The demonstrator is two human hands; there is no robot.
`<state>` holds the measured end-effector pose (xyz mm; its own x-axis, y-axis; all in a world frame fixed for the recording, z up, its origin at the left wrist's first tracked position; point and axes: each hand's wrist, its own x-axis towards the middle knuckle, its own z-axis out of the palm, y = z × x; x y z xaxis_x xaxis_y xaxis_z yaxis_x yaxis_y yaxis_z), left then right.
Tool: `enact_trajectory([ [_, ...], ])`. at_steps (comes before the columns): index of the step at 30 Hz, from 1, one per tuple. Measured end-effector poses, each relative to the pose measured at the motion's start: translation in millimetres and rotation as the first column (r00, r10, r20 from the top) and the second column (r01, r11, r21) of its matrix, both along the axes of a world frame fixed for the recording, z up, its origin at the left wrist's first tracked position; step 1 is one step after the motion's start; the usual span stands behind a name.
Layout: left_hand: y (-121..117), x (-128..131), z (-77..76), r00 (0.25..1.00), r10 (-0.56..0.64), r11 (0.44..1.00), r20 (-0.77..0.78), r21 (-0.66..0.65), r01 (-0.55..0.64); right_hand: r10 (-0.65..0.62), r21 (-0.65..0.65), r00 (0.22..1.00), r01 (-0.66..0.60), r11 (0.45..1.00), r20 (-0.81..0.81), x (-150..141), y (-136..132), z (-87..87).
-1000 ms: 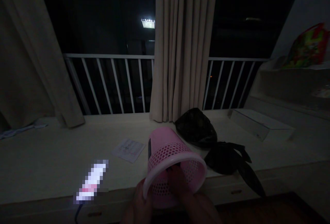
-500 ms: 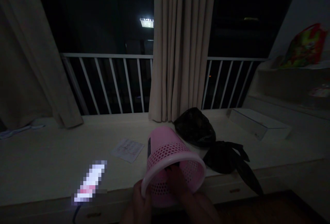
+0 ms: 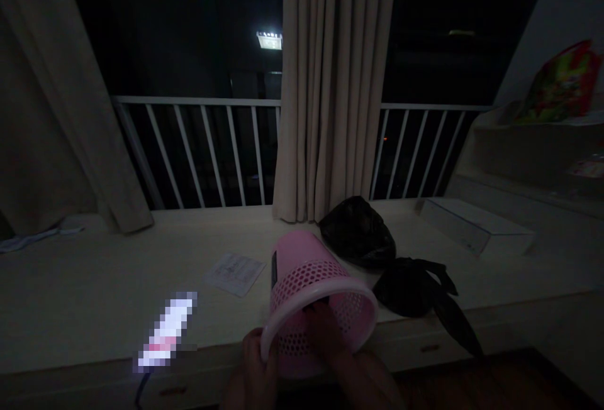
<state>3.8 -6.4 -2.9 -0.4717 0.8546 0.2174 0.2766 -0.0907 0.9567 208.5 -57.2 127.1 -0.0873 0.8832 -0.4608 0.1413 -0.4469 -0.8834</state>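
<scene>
A pink perforated plastic basket is tipped toward me at the front edge of a pale wide sill, its open mouth facing me. My left hand grips the basket's rim on its left side. My right hand reaches into the basket's mouth, its fingers closed inside on something dark that I cannot make out in the dim light.
Two black plastic bags lie right of the basket. A paper slip and a lit phone lie to the left. A white flat box sits at right. Curtains and a white railing stand behind.
Almost nothing has moved. Both hands stay on the basket; the view has shifted very slightly.
</scene>
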Motion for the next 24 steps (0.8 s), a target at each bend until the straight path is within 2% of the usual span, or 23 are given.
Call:
enact_trajectory([
  [3,-0.7,1.5,3.2,0.999,-0.024,1.0,0.027,-0.017,0.024,-0.103,-0.067,0.993,0.107,0.992,0.062,-8.6,0.6,10.8],
  [4,-1.2,2.1,4.0,0.999,-0.023,1.0,0.046,-0.021,0.024,-0.094,-0.088,0.993,0.1,0.991,0.074,-9.9,1.3,10.9],
  [6,-2.2,2.8,5.3,0.997,-0.014,1.0,0.075,-0.025,0.016,-0.051,-0.102,0.996,0.058,0.993,0.073,-8.8,2.7,4.6],
  [11,-3.1,1.9,7.4,0.999,0.002,0.995,0.047,-0.1,0.003,0.0,-0.047,0.998,0.003,0.999,0.065,5.1,4.4,-26.1],
  [15,-3.0,3.2,7.8,0.999,0.02,0.992,0.046,-0.125,-0.014,0.017,-0.056,1.0,-0.017,0.998,0.007,8.8,3.2,-25.5],
  [18,-3.9,4.9,7.9,0.998,0.007,0.995,0.064,-0.104,-0.001,0.023,-0.09,0.999,-0.02,0.996,0.032,6.7,5.6,-26.0],
  [20,-4.4,5.1,8.0,0.997,0.008,0.996,0.075,-0.095,-0.001,-0.015,-0.083,0.998,0.02,0.996,0.063,5.3,9.7,-38.8],
  [24,-3.4,3.9,8.6,0.996,-0.01,0.995,0.084,-0.103,0.018,-0.114,-0.035,0.991,0.116,0.993,0.066,5.6,19.2,-78.1],
])
